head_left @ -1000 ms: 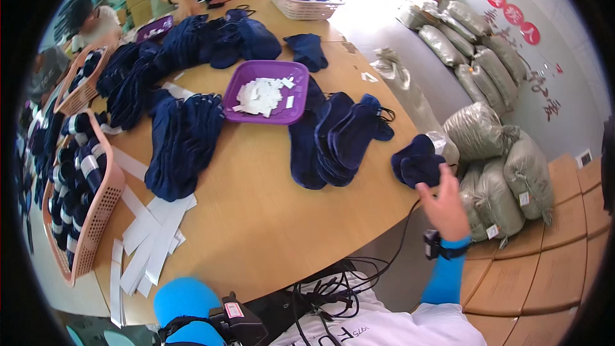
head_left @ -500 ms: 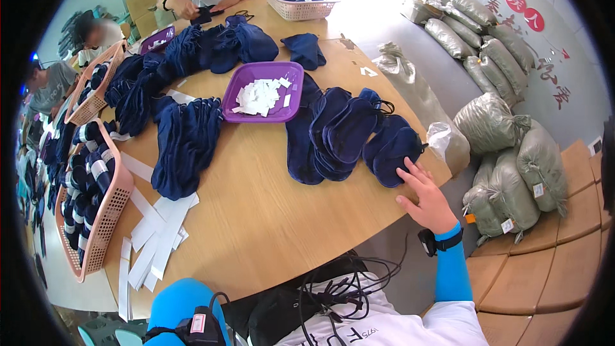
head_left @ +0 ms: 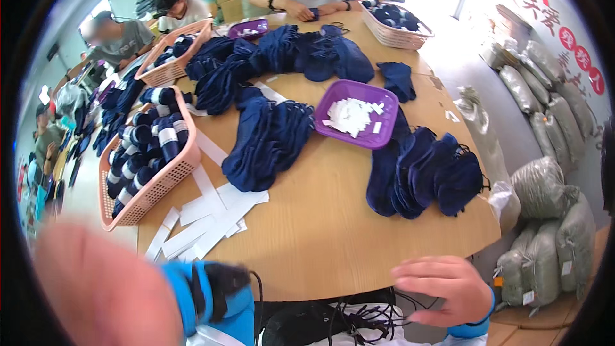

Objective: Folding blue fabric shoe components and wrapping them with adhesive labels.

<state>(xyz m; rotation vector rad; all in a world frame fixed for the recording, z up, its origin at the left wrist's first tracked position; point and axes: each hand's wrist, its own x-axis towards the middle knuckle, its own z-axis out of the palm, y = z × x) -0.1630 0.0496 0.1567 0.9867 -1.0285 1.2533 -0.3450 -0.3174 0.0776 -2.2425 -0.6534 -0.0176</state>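
While both hands sit low at the near edge, I read the scene so:

Counter: the round wooden counter [head_left: 333,230] carries everything; I'd work over its bare near part, where nothing snags.
Sock piles: the nearest heap of dark blue socks [head_left: 426,173] lies near the right edge, well apart from either hand; a second heap [head_left: 269,141] sits mid-counter. I judge a pair is best lifted off the top, without dragging the stack.
Basket: a pink basket [head_left: 144,195] of banded socks stands at the left edge.
Paper bands: white strips [head_left: 205,218] lie loose just beside the basket.
Tray: a purple tray [head_left: 355,114] holds small white tags.
Right hand: my right hand [head_left: 445,285] hovers at the counter's near rim, fingers loosely spread, holding nothing.
Left hand: my left hand [head_left: 102,288] is a close blur; I cannot tell how its fingers stand, and the frame cuts it off.
Hidden: the cables below the rim are hard to make out.
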